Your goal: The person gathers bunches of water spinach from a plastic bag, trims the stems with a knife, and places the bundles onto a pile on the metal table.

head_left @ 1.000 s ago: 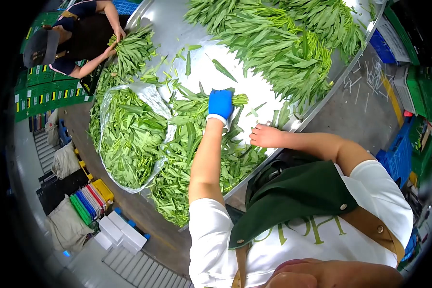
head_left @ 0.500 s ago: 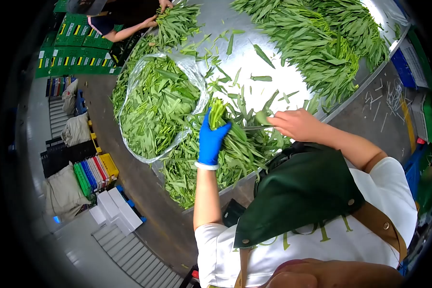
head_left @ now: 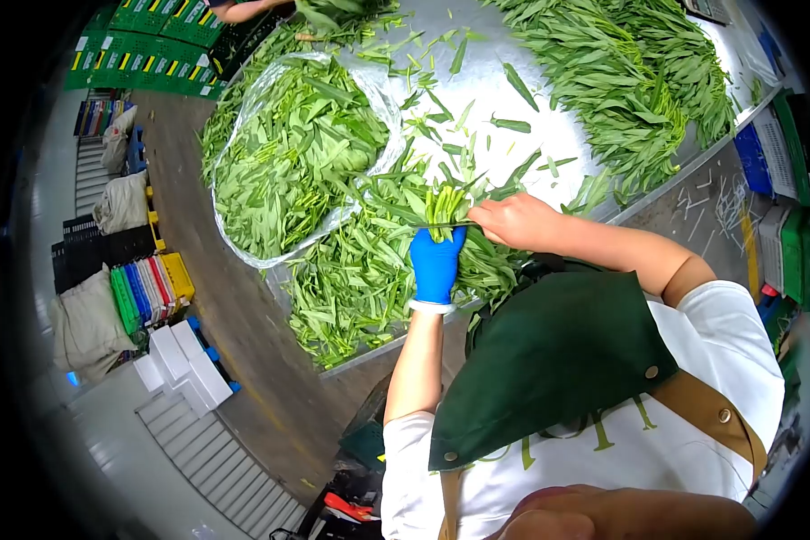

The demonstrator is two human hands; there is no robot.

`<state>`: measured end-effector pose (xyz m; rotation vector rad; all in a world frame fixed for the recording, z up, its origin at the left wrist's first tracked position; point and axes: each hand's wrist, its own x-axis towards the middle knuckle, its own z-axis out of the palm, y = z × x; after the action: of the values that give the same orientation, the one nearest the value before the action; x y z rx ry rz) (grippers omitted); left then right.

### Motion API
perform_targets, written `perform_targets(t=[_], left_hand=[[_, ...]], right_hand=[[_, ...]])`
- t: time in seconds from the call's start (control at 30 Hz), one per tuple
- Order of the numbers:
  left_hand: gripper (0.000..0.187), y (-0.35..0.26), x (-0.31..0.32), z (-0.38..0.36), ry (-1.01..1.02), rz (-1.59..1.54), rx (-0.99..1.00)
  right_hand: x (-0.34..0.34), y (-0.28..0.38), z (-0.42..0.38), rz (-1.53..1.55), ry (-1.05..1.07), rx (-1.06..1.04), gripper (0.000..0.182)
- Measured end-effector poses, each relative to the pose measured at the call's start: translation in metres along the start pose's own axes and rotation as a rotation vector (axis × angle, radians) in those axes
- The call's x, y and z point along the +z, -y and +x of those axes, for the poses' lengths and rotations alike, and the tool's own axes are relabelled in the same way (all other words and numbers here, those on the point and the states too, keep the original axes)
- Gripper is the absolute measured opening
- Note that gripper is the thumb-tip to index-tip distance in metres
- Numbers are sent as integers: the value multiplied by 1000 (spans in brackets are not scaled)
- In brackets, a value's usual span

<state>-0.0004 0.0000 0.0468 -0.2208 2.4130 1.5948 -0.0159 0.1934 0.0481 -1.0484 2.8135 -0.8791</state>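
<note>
My left hand (head_left: 436, 263), in a blue glove, is closed round a bunch of leafy greens (head_left: 445, 205) that look like water spinach, cut stems pointing up and away from me. My bare right hand (head_left: 514, 220) is closed on a knife (head_left: 454, 224); its handle is hidden in my fingers. The thin dark blade lies across the stems just above the glove. Under both hands spreads a heap of loose greens (head_left: 355, 301). Beyond it, left of my hands, a clear plastic bag (head_left: 227, 229) stands open, full of leaves.
Neat rows of greens (head_left: 630, 99) lie at the far right of the metal table (head_left: 549, 171), with scattered leaves mid-table. Another person's arm (head_left: 243, 11) reaches in at the top left. Green crates (head_left: 148, 61) and stacked trays (head_left: 157, 288) stand at the left.
My left hand has moved right with the bunch, and my right hand has come closer, bringing the knife across the stems. The view has shifted, so less of the other person shows.
</note>
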Motion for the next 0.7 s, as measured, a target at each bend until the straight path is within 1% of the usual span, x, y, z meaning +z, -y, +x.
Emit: perform_targets(t=[0.07, 0.17, 0.2, 0.27, 0.33, 0.37, 0.4, 0.47, 0.5, 0.53, 0.6, 0.67, 0.7], left_hand=[[30, 8, 6, -3, -30, -97, -16], [27, 7, -3, -5, -45, 51, -136], [28, -2, -12, -8, -82, -74, -182], [27, 19, -31, -10, -220, -315, -183], [27, 22, -63, -12, -337, -328, -167], [27, 20, -72, -11, -368, -408, -212], [26, 14, -75, -12, -378, -462, -121], [27, 0, -81, -14, -340, -449, -139], [31, 7, -80, -11, -319, -508, -77], [32, 3, -76, -11, -306, -580, -75], [33, -8, -65, -10, -276, -729, -76], [36, -3, -54, -10, -204, -831, -109], [37, -5, -47, -11, -184, -868, -96]], right_hand=[[13, 2, 5, 41, -3, 16, 15], [27, -2, 7, 135, 26, 42, 15], [33, -8, 0, 163, 90, 83, 15], [42, -39, -24, 213, 217, 153, 16], [58, -79, -64, 90, 398, 253, 19], [51, -85, -73, 140, 418, 276, 21], [45, -84, -84, 201, 449, 301, 23], [38, -98, -93, 151, 492, 297, 25], [37, -110, -95, 50, 552, 298, 33], [25, -112, -86, -53, 697, 381, 40], [-1, -111, -57, -180, 625, 253, 58], [-35, -78, -11, 243, 304, 262, 76], [-41, -63, 4, 442, 252, 192, 85]])
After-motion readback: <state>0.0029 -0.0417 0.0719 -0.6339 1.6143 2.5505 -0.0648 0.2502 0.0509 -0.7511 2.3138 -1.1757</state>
